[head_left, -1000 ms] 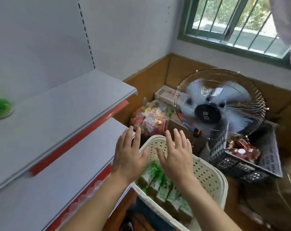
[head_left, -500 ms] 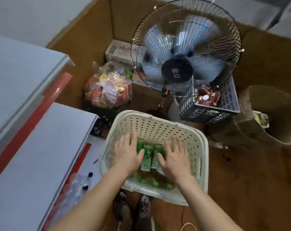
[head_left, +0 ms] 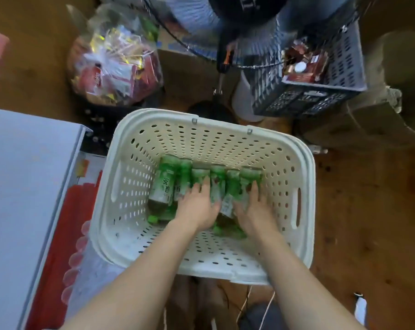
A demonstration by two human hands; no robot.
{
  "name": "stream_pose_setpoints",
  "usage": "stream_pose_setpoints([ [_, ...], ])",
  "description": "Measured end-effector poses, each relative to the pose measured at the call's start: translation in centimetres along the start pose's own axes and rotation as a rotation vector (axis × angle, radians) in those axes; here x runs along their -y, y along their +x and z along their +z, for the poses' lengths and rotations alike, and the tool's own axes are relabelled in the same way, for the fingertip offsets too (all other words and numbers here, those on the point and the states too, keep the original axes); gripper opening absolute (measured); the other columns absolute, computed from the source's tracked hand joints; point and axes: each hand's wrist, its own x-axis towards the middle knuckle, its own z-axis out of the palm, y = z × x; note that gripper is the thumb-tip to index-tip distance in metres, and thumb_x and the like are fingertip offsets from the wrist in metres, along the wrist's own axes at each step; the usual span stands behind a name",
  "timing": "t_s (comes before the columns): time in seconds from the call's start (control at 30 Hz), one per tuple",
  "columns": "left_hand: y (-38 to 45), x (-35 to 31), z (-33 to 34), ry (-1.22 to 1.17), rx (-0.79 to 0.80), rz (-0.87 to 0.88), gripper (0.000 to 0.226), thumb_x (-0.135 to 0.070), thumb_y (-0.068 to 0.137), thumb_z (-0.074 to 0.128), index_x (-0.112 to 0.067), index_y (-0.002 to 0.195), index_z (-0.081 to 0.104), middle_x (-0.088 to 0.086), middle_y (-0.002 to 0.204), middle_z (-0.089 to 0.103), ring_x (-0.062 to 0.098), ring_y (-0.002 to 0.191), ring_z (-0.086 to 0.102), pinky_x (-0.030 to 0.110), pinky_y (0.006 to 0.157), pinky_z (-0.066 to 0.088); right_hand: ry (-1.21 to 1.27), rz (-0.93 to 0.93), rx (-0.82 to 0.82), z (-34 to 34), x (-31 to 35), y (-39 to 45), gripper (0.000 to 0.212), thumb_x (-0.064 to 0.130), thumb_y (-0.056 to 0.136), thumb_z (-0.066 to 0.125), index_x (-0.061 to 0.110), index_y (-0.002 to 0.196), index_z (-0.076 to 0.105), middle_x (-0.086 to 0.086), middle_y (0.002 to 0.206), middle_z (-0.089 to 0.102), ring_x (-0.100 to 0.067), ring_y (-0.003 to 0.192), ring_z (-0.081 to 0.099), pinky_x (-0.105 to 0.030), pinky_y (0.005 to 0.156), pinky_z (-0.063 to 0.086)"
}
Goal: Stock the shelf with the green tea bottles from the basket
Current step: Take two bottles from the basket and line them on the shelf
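A person's left hand [head_left: 198, 206] and right hand [head_left: 255, 209] reach into a cream perforated plastic laundry basket [head_left: 225, 136], fingers spread flat over a row of green-labelled plastic tea bottles [head_left: 164, 184] lying on their sides at the bottom; neither hand has closed on one. The white metal shelf [head_left: 27, 177] stands just to the left. The full bottles look weighty and smooth, with walls likely to give slightly under pressure, so wrapping fingers round the labelled mid-body seems the surest hold. A wire-caged electric fan [head_left: 244, 32] stands behind the basket.
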Motion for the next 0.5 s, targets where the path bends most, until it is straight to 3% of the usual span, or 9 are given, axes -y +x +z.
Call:
stream_pose_setpoints([
  [0.17,3.2,-0.2,3.3,-0.099,0.196,-0.055,0.094,-0.061,0.106,0.051,-0.025,0.173,-0.005,0.011,0.181,0.015,0.038,0.16,0.033,0.053,0.124,0.04,0.245,0.136,0.066,0.6,-0.2,1.4,0.113,0.057,0.1,0.066,0.031,0.171,-0.017,-0.008,0.182,0.015,-0.035,0.164,0.026,-0.057,0.132,0.027],
  [0.23,4.4,-0.3,4.3,-0.155,0.269,-0.085,0.092,-0.057,0.108,0.053,-0.024,0.174,-0.002,0.01,0.18,0.021,0.036,0.158,0.037,0.048,0.123,0.041,0.238,0.154,0.091,0.6,-0.3,1.8,0.115,0.049,0.101,0.07,0.031,0.17,-0.021,-0.01,0.181,0.019,-0.036,0.162,0.031,-0.055,0.13,0.03],
  [0.33,6.2,-0.2,6.0,-0.233,0.357,-0.149,0.083,-0.051,0.106,0.061,-0.018,0.171,0.022,0.011,0.168,0.044,0.035,0.147,0.051,0.042,0.116,0.046,0.181,0.167,0.103,1.0,-0.3,2.7,0.114,0.041,0.104,0.069,0.026,0.17,-0.024,-0.016,0.174,0.033,-0.038,0.153,0.045,-0.054,0.124,0.038],
  [0.4,7.2,0.0,7.4,-0.259,0.401,-0.162,0.071,-0.05,0.102,0.068,-0.017,0.159,0.041,0.011,0.152,0.06,0.033,0.132,0.061,0.042,0.11,0.051,0.158,0.168,0.098,1.3,-0.3,3.2,0.113,0.04,0.105,0.067,0.027,0.169,-0.024,-0.017,0.167,0.043,-0.038,0.145,0.053,-0.055,0.12,0.045],
  [0.5,8.2,0.0,9.3,-0.238,0.456,-0.157,0.069,-0.051,0.097,0.072,-0.016,0.148,0.042,0.011,0.143,0.063,0.035,0.125,0.063,0.045,0.107,0.052,0.138,0.177,0.095,1.4,-0.5,3.6,0.112,0.037,0.104,0.067,0.027,0.169,-0.024,-0.018,0.163,0.047,-0.04,0.141,0.057,-0.057,0.118,0.048],
])
